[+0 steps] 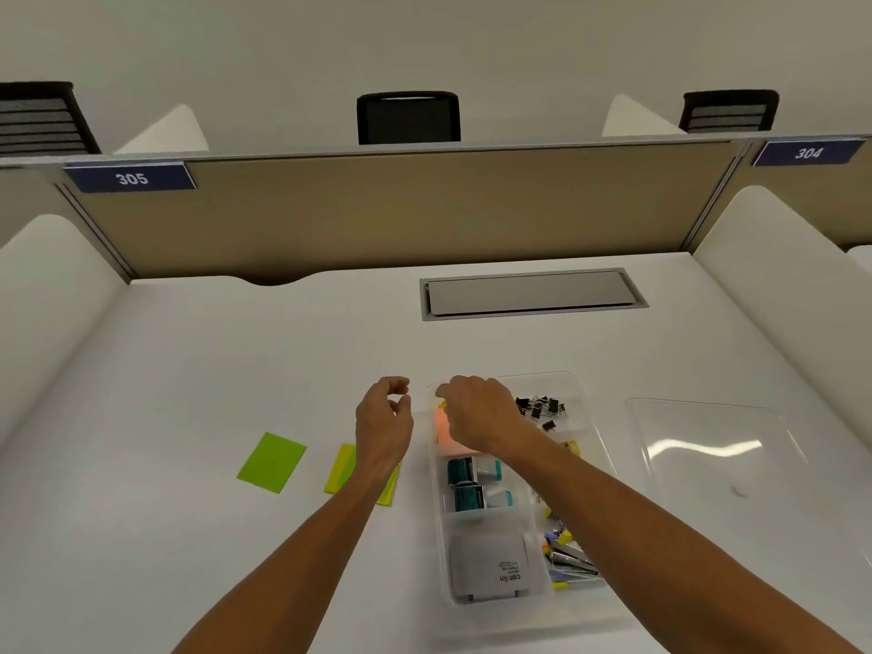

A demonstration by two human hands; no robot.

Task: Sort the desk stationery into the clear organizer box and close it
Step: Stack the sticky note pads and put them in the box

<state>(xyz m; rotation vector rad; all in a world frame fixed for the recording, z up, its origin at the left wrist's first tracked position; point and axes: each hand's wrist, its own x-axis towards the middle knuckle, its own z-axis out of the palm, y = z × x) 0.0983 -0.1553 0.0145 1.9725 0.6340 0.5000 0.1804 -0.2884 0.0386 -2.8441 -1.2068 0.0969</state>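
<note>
Fingers (398, 387) of left hand (382, 417): loosely curled, holding nothing, above the desk (236, 370) just left of the box (578, 384). Right hand (476, 410): fingers bent down over the box's far-left compartment, above a pink pad (446, 434); whether they grip it cannot be told. Box: open, holding black clips (540, 408), two teal items (465, 483), a white case (488, 566), coloured clips (564, 547). Lid (708, 446): flat, right of box. Green pad (271, 461) and yellow-green pad (342, 467): on desk, left.
</note>
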